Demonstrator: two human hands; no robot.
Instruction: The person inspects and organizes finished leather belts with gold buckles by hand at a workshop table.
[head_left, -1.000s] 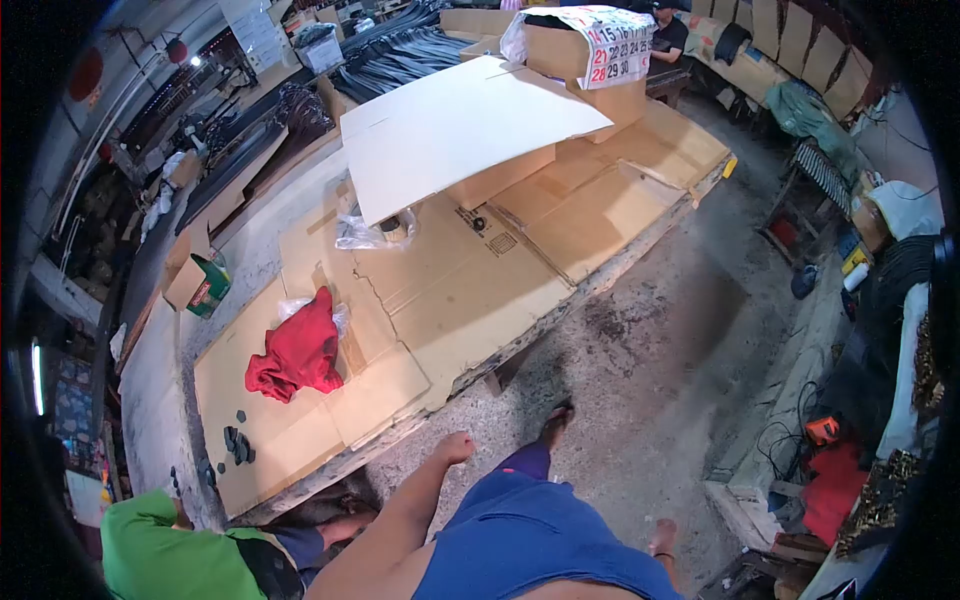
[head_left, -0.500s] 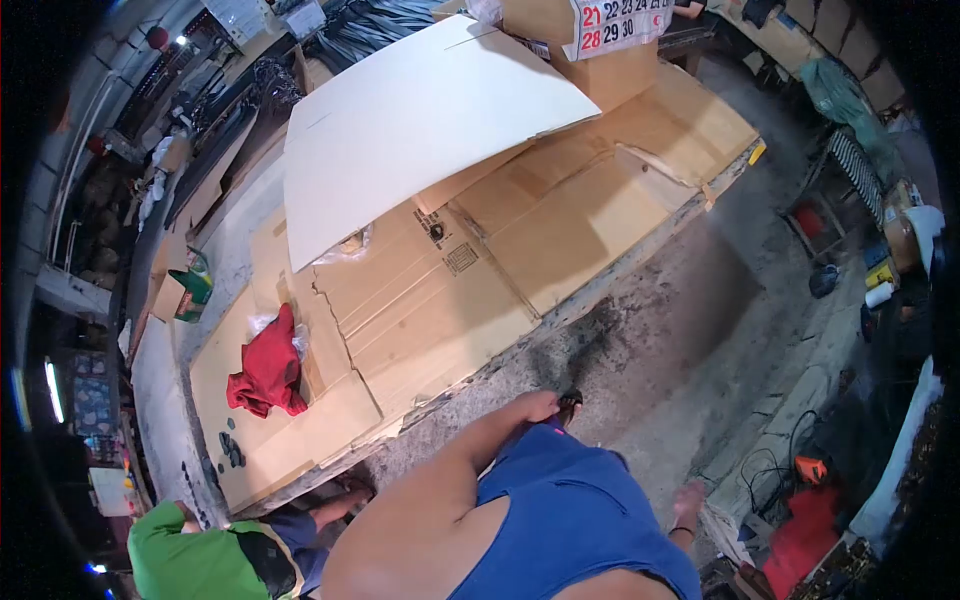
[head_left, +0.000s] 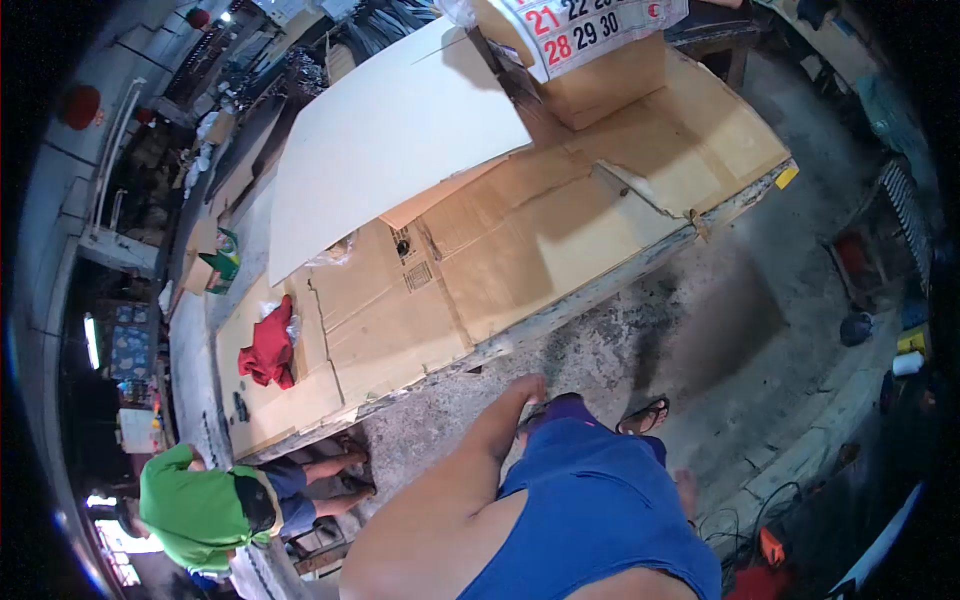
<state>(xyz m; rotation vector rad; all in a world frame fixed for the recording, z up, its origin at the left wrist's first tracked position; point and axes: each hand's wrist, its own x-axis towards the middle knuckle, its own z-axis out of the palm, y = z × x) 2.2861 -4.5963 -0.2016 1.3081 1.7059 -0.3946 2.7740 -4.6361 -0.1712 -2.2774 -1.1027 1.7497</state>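
Observation:
My left hand (head_left: 530, 388) hangs beside my blue top (head_left: 590, 480), below the near edge of a table covered in cardboard (head_left: 500, 270). It looks partly curled, and its fingers are too small to read. At my right side, my right hand (head_left: 685, 490) is partly hidden by the blue top, its fingers unclear. Neither hand touches the table. A large white sheet (head_left: 390, 140) lies over the cardboard at the far side. On the left end of the table is a crumpled red cloth (head_left: 269, 345).
A person in a green shirt (head_left: 195, 505) stands at the table's left end. A cardboard box (head_left: 610, 85) with a calendar sheet (head_left: 600, 30) is at the far right. A green box (head_left: 223, 262) sits at the left. Cables and an orange object (head_left: 771, 547) lie lower right.
The view has shifted, and the box with the calendar appears larger. My sandalled foot now shows on the floor. More of the person in green is visible. My right hand is more hidden by my top.

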